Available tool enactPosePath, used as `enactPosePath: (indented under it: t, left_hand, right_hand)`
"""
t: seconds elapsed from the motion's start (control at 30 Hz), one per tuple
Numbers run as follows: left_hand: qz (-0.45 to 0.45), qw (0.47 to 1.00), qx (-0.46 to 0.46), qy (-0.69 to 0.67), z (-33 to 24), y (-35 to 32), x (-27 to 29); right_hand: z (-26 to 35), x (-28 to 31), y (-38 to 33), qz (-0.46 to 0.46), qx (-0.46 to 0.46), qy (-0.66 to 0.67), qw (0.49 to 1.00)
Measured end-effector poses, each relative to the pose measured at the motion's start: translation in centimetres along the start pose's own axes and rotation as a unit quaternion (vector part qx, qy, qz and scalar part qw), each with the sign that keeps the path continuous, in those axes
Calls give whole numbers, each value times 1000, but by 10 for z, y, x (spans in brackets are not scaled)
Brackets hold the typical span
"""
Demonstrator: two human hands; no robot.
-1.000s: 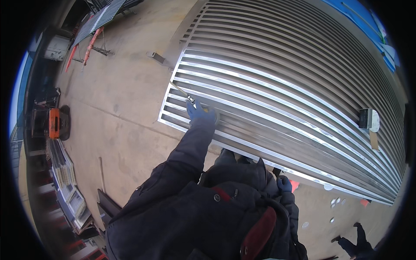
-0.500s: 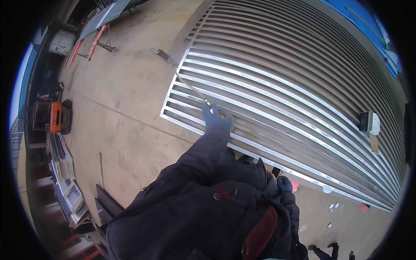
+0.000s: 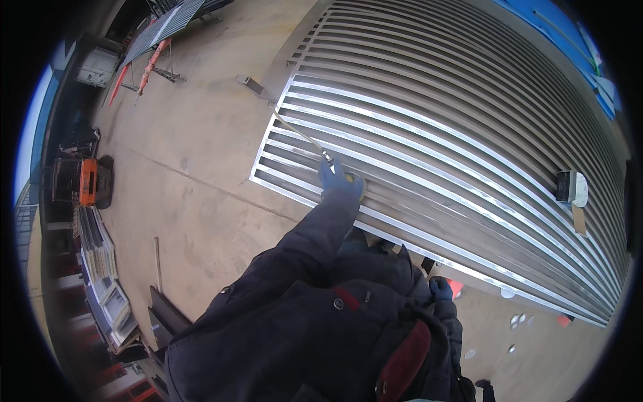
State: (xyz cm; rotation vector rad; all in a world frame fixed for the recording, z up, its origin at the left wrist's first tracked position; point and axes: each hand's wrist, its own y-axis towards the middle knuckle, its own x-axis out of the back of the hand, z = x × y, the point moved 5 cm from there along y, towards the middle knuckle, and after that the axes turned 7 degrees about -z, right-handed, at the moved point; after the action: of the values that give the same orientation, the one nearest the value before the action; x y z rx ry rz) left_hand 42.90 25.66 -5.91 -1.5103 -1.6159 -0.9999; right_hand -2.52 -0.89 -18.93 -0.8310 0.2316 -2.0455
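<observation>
My left hand (image 3: 340, 182) in a blue glove is closed over a small hand-held air sander (image 3: 362, 186), pressed to the slats near the close left corner of a large slatted metal panel (image 3: 402, 144). The glove hides most of the sander. From its metal fitting a thin air hose (image 3: 301, 135) runs up across the slats and over the panel's left edge. Several slats near me shine brightly; those farther off look duller. My right hand (image 3: 441, 289), also gloved in blue, hangs low beside my body near the panel's close edge. Its fingers cannot be made out.
A black box (image 3: 566, 186) with a white disc (image 3: 581, 192) lies on the panel's right part. Several pale discs (image 3: 516, 320) are scattered on the floor at right. An orange forklift (image 3: 88, 181) and stacked panels (image 3: 100, 261) stand at left; blue sheeting (image 3: 556, 30) lies beyond.
My left hand and the sander have shifted slightly to the right along the slats, drawing the hose with them. My right hand stays almost where it was.
</observation>
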Motion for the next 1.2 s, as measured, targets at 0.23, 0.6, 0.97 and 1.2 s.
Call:
enactPosePath:
  t: [0.23,0.6,0.97,1.2]
  left_hand:
    - [-31,989,144,10,80,91,61]
    - [68,995,-72,-8,-30,10,8]
    - [-78,993,91,15,63,116,40]
    - [-8,1000,-23,-10,-37,-5,-2]
  right_hand:
    - [24,-11,8,-3,-24,-81,996]
    - [46,-42,37,56,13,-60,997]
    - [28,-26,22,42,-16,-131,990]
    - [46,0,44,65,-2,-107,992]
